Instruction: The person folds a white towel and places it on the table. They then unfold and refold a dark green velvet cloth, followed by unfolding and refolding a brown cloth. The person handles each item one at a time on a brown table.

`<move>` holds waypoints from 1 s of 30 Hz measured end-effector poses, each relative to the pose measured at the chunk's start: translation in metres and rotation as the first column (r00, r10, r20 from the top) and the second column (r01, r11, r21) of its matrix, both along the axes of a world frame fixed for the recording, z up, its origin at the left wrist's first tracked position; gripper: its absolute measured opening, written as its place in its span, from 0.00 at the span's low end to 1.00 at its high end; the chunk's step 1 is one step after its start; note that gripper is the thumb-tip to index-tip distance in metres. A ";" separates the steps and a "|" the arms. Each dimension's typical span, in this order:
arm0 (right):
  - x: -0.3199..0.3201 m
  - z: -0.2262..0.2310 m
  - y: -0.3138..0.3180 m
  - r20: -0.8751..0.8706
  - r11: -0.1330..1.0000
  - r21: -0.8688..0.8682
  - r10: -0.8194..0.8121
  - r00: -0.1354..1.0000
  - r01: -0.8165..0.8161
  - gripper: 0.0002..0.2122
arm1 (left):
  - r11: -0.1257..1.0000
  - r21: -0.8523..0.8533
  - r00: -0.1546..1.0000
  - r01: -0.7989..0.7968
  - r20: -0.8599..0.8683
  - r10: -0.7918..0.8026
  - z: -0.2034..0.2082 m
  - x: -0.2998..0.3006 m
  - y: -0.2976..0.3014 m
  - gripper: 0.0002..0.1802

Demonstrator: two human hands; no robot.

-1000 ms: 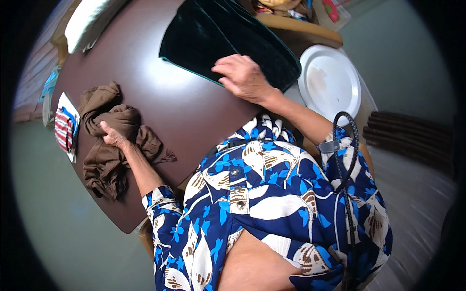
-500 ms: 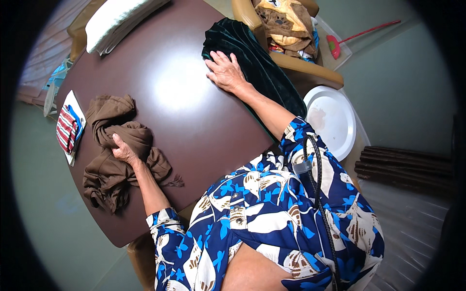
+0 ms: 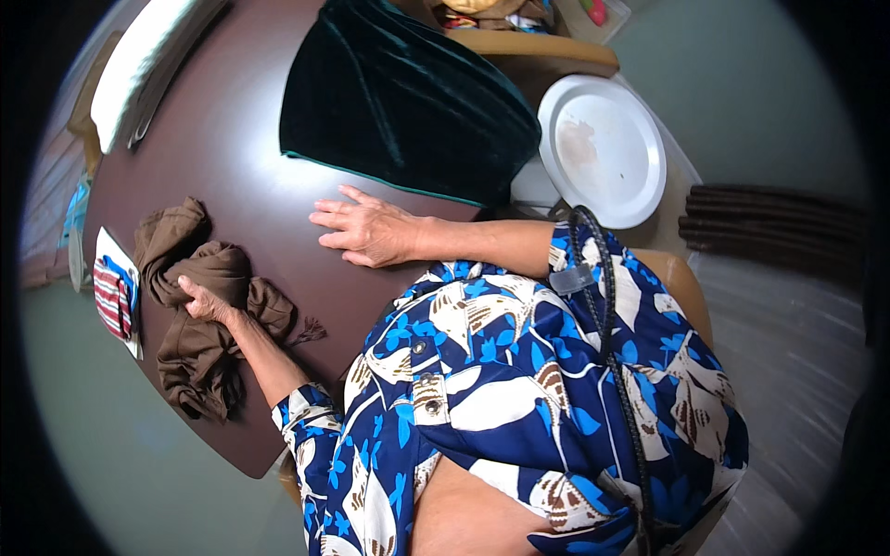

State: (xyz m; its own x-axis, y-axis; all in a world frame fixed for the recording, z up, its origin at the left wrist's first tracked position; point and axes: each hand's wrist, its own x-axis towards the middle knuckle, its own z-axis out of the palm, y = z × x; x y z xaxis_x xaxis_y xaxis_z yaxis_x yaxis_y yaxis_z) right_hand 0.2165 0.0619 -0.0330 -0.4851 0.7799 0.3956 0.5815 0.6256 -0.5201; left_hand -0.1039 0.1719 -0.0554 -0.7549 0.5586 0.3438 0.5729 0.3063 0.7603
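My left hand (image 3: 204,301) is closed on a crumpled brown cloth (image 3: 218,269) with a tassel, which lies bunched on the left of the table; its fingertips are partly hidden in the folds. Beyond my right hand (image 3: 369,229), a dark green velvet cloth (image 3: 399,102) is spread over the table's far right side and hangs past its edge. A thin lighter green trim borders its near edge. My right hand rests on the bare tabletop just short of that trim, palm down, fingers stretched out and apart, holding nothing.
The dark brown table (image 3: 269,222) has rounded corners. A small striped cloth (image 3: 113,301) lies at its left edge, and a white folded stack (image 3: 148,69) at the far left. On the right are a chair arm (image 3: 528,48), a round white lid-like disc (image 3: 603,148) and dark folded material (image 3: 769,218).
The green velvet cloth, bunched narrow before, now lies spread wider across the table. My right hand has left it and come nearer to me. My left hand remains on the brown cloth.
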 end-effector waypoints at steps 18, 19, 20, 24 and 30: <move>-0.011 -0.017 0.010 -0.074 0.998 0.060 -0.024 0.997 0.028 0.05 | 0.999 -0.046 0.987 0.028 -0.157 -0.035 0.003 -0.013 0.009 0.31; -0.014 -0.020 0.011 -0.082 0.997 0.078 -0.022 0.996 0.028 0.05 | 0.993 -0.081 0.983 0.086 -0.155 -0.098 0.000 -0.022 0.010 0.30; -0.012 -0.021 0.011 -0.035 0.994 0.090 -0.054 0.998 0.057 0.07 | 0.981 -0.117 0.975 0.154 -0.145 -0.170 0.007 -0.011 0.010 0.30; -0.009 -0.027 0.023 -0.179 0.998 0.026 -0.060 0.982 0.065 0.12 | 0.810 0.070 0.782 0.582 0.224 -0.581 0.060 0.049 -0.006 0.25; 0.002 0.000 0.032 -0.758 0.651 -0.650 -0.523 0.389 -0.392 0.27 | 0.320 -0.237 0.355 0.917 0.120 -0.927 0.085 0.107 -0.103 0.23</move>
